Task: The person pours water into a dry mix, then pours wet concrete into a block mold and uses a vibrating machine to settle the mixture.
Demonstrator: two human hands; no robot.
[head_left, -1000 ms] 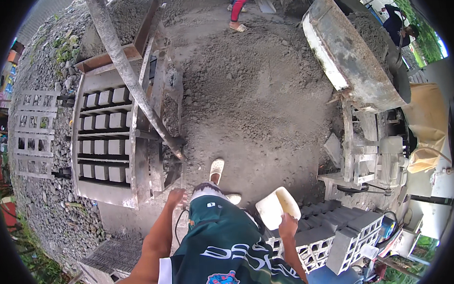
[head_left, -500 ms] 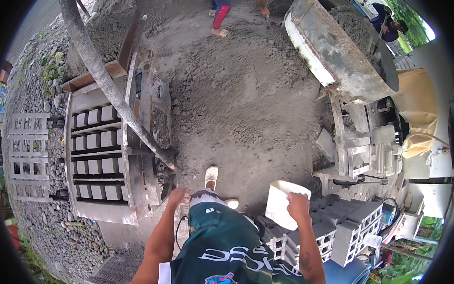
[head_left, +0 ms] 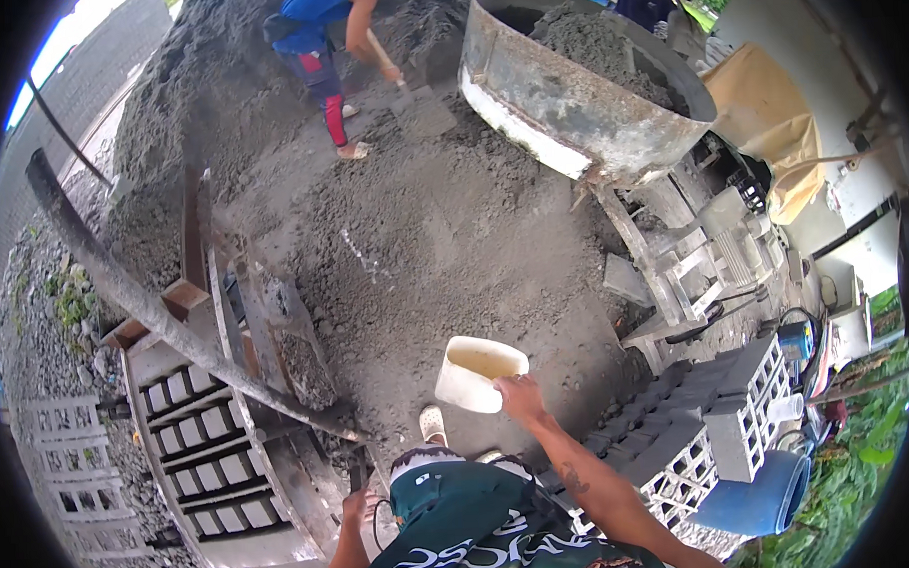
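My right hand (head_left: 522,397) grips the rim of a cream plastic bucket (head_left: 475,371), holding it out over the grey sand and cement mix (head_left: 422,225) on the ground. My left hand (head_left: 358,508) is low by my waist, next to the steel block-making machine (head_left: 229,432); whether it holds anything is hidden. The machine's mould shows several rectangular cells, and a long grey lever pipe (head_left: 145,305) runs diagonally across it.
A big steel mixer drum (head_left: 579,109) full of grey mix stands at the upper right. A person in a blue top (head_left: 320,28) shovels at the far pile. Stacked hollow concrete blocks (head_left: 700,426) and a blue barrel (head_left: 757,499) are at the right.
My view has tilted up toward the mix pile and mixer. My right hand has carried the bucket forward and to the left, away from the stacked blocks.
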